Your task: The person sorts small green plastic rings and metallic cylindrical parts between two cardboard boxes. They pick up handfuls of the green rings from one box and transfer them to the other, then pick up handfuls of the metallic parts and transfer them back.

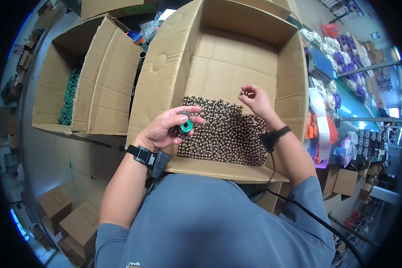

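Above the large cardboard box (165,67), my left hand (167,126) is closed around a small part with a green ring-like face and a dark body (186,126). My right hand (256,102), further right and farther in, pinches a small shiny metallic piece (244,93) between thumb and fingertips. Below both hands, packed metallic round parts (219,138) with dark and reddish centres cover the near part of the box floor. A darker dip shows in the pile near my right wrist. What else my left palm holds is hidden by the fingers.
Left of the large box stands another open carton (105,85) with green parts (71,96) inside. White and purple spools (337,58), a blue box (321,64) and orange parts (311,126) line the right side. A black cable (308,210) runs past my right arm. Closed cartons (80,225) sit lower left.
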`<state>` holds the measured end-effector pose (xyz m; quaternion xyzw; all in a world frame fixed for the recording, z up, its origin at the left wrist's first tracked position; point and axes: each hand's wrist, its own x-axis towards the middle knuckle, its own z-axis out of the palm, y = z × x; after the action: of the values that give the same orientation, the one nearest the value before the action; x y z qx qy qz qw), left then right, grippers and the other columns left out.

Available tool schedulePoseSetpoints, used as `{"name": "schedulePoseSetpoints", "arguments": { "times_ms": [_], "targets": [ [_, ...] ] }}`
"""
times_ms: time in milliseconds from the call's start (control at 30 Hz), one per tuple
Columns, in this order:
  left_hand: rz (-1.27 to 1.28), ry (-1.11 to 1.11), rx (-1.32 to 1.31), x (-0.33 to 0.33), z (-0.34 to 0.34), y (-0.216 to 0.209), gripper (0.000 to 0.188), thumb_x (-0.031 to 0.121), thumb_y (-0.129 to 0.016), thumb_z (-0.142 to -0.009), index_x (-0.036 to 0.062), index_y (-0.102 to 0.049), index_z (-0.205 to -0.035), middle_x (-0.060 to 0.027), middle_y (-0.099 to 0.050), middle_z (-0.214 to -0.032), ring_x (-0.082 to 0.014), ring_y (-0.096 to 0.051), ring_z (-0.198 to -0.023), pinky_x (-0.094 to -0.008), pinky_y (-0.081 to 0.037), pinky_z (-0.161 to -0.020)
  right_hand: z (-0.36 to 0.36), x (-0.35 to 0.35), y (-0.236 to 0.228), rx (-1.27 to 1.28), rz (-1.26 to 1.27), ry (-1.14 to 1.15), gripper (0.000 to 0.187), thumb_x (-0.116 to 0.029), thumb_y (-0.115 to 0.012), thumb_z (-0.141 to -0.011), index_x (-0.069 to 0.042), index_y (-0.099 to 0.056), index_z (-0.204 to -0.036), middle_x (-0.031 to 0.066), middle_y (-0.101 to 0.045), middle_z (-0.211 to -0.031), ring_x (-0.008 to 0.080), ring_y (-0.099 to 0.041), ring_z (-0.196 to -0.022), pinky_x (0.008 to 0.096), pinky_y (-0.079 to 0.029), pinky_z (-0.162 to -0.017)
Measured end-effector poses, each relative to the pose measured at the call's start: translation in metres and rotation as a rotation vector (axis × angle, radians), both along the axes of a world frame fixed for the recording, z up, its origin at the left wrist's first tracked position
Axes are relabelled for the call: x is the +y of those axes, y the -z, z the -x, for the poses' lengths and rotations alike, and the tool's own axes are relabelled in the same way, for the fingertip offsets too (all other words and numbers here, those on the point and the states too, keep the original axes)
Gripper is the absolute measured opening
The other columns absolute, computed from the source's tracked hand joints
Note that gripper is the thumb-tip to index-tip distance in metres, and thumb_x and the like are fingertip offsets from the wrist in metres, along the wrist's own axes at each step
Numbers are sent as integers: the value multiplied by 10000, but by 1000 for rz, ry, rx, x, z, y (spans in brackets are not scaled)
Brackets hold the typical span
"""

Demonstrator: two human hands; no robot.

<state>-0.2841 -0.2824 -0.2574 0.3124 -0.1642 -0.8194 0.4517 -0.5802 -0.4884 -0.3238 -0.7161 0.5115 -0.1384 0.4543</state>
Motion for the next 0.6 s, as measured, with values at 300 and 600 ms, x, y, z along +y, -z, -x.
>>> {"name": "schedulePoseSetpoints", "arguments": {
  "times_ms": [300,600],
  "targets": [
    [-20,-24,-13,-2,0,0,490,205,-618,-950,35,-474,-1387,-144,-638,-1206,-155,-671,-874,-192,-486,-471,50,-9,96,523,222,-181,278,-176,-685,-800,-16,-732,-1022,221,-716,-1035,376,-683,-978,448,-535,-913],
    [-3,-21,-44,1,0,2,427,151,-625,-968,61,-494,-1364,-61,-592,-1172,-119,-635,-963,-214,-566,-576,-1,22,23,109,310,-162,401,-210,-680,-844,-3,-655,-1187,206,-687,-1098,335,-671,-1015,423,-536,-914]
  ]
}}
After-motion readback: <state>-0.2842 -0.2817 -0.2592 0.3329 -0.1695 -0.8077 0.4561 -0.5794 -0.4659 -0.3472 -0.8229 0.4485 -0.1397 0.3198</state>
